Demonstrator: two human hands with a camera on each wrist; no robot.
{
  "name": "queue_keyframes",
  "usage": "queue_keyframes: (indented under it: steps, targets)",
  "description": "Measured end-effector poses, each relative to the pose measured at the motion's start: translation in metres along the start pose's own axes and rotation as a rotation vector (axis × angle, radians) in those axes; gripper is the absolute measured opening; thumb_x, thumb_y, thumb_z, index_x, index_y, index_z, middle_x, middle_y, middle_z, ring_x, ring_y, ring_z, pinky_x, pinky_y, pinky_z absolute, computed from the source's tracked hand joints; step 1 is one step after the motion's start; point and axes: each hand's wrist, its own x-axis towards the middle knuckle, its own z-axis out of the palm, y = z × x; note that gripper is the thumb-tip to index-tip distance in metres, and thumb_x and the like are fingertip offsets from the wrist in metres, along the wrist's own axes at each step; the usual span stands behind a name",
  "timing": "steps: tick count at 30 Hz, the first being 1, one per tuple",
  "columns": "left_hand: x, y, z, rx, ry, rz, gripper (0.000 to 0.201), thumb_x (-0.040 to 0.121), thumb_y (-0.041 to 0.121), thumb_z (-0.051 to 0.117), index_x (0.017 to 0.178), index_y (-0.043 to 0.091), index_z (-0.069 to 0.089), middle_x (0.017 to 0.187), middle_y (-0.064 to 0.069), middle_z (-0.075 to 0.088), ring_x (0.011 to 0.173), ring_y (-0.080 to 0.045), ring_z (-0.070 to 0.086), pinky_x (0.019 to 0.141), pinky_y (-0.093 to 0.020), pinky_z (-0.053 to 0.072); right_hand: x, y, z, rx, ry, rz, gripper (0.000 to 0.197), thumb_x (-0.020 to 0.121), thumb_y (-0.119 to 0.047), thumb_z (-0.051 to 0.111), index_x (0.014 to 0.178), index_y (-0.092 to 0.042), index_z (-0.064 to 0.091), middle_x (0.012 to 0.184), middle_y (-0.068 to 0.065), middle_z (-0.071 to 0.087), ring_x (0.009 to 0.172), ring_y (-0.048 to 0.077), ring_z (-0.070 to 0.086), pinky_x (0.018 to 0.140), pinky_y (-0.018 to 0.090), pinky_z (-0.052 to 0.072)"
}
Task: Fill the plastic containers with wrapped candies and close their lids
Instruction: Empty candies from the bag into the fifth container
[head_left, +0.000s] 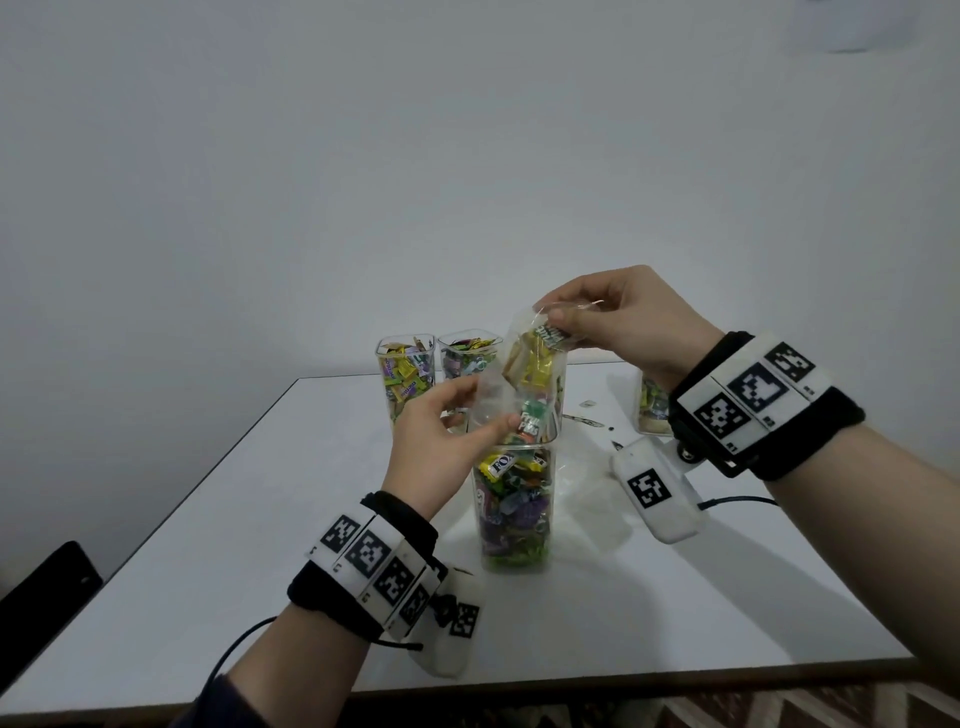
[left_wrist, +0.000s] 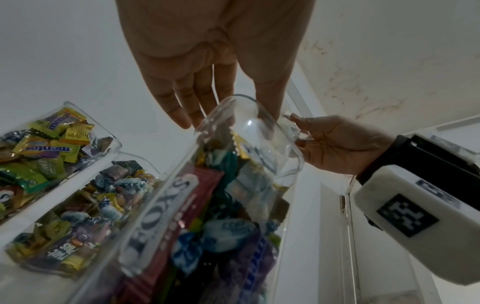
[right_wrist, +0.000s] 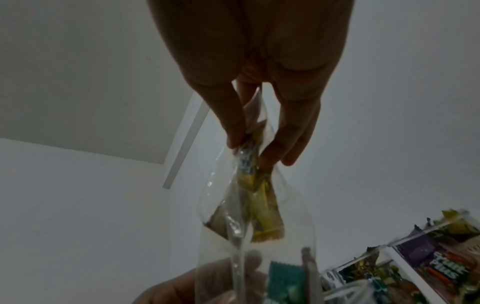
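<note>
Head view shows a tall clear container standing nearest on the white worktop, already packed with wrapped candies almost to its rim. I judge it stiff, smooth and likely slippery, top-heavy when full, so best steadied low on its walls. Above its mouth hangs a thin clear bag, upended, with a few candies left inside; it looks light, limp and crinkly, best held by its edges. The left hand pinches the bag's lower part between thumb and fingers at the container's mouth, wrist raised off the worktop. The right hand pinches the bag's top end, held higher, forearm angled down. Farther back stand two more open containers holding candies, lids not on.
</note>
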Motion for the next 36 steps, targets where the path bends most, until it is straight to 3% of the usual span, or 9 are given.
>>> queue_keyframes:
  steps: [3,7,11,16,22,26,29,32,36]
  targets:
    - [0.003,-0.002,-0.002,0.003,0.014,0.012,0.049,0.065,0.030,0.085,0.110,0.020,0.069,0.098,0.009,0.072,0.094,-0.010,0.066,0.084,-0.030,0.054,0.003,-0.003,-0.003,-0.025,-0.010,-0.031,0.024,0.079,0.004,0.069,0.098,-0.010,0.069,0.087,0.016,0.062,0.079,0.023,0.057,0.083,0.033,0.053]
    - [0.005,-0.003,-0.002,0.003,0.034,0.019,0.048,0.063,0.032,0.086,0.108,0.023,0.069,0.099,0.008,0.071,0.094,-0.013,0.064,0.077,-0.018,0.049,0.008,-0.004,-0.005,-0.056,0.050,-0.023,0.042,0.063,0.005,0.082,0.095,-0.017,0.066,0.082,0.006,0.054,0.066,0.017,0.052,0.080,0.035,0.052]
    - [0.004,-0.007,-0.002,-0.013,0.017,-0.002,0.050,0.062,0.033,0.087,0.108,0.024,0.068,0.103,0.004,0.069,0.099,-0.016,0.063,0.086,-0.032,0.053,0.011,-0.007,-0.001,-0.034,0.048,-0.027,0.014,0.071,-0.006,0.079,0.078,-0.005,0.068,0.073,0.013,0.064,0.067,0.019,0.061,0.068,0.032,0.056]
    - [0.002,-0.010,-0.002,-0.007,0.024,0.001,0.045,0.061,0.036,0.086,0.101,0.038,0.066,0.100,0.009,0.069,0.096,-0.010,0.062,0.083,-0.026,0.052,0.013,-0.004,0.004,-0.135,0.064,-0.058,0.012,0.085,-0.019,0.069,0.088,-0.008,0.073,0.074,0.005,0.070,0.069,0.006,0.061,0.068,0.019,0.050]
    - [0.002,-0.010,0.000,-0.023,0.020,-0.012,0.044,0.062,0.036,0.086,0.102,0.035,0.067,0.098,0.012,0.069,0.094,-0.007,0.062,0.083,-0.028,0.052,0.016,-0.008,0.002,-0.064,0.046,-0.047,0.014,0.075,-0.006,0.076,0.068,-0.012,0.066,0.076,0.015,0.061,0.067,0.019,0.060,0.070,0.035,0.056]
    - [0.000,-0.009,0.000,-0.094,-0.011,-0.042,0.067,0.059,0.047,0.082,0.118,0.021,0.065,0.104,0.001,0.069,0.099,-0.021,0.065,0.089,-0.043,0.054,0.017,-0.009,0.006,0.046,0.015,-0.041,0.009,0.081,0.002,0.068,0.088,-0.004,0.066,0.083,0.016,0.067,0.068,0.017,0.066,0.074,0.029,0.058]
    - [-0.002,-0.006,0.001,-0.139,-0.002,-0.042,0.071,0.056,0.049,0.079,0.118,0.018,0.066,0.102,-0.002,0.069,0.098,-0.025,0.066,0.088,-0.044,0.055,0.018,-0.006,0.006,-0.096,-0.081,-0.026,0.045,0.073,-0.012,0.078,0.115,-0.015,0.063,0.102,0.010,0.069,0.081,0.015,0.065,0.084,0.030,0.054]
    - [-0.004,-0.005,0.002,-0.152,0.007,-0.035,0.056,0.062,0.039,0.082,0.114,0.022,0.067,0.098,0.000,0.069,0.099,-0.019,0.064,0.085,-0.036,0.057,0.015,-0.005,0.009,-0.077,-0.147,-0.017,0.050,0.071,-0.005,0.079,0.115,-0.017,0.061,0.099,0.011,0.068,0.072,0.016,0.064,0.073,0.031,0.058]
    - [-0.009,0.000,0.001,-0.175,-0.003,-0.006,0.046,0.052,0.048,0.082,0.094,0.055,0.062,0.100,0.013,0.061,0.087,0.012,0.055,0.071,-0.007,0.049,0.014,-0.005,0.008,0.057,0.026,-0.084,0.025,0.077,0.007,0.070,0.090,-0.014,0.065,0.078,0.016,0.065,0.068,0.020,0.064,0.070,0.035,0.059]
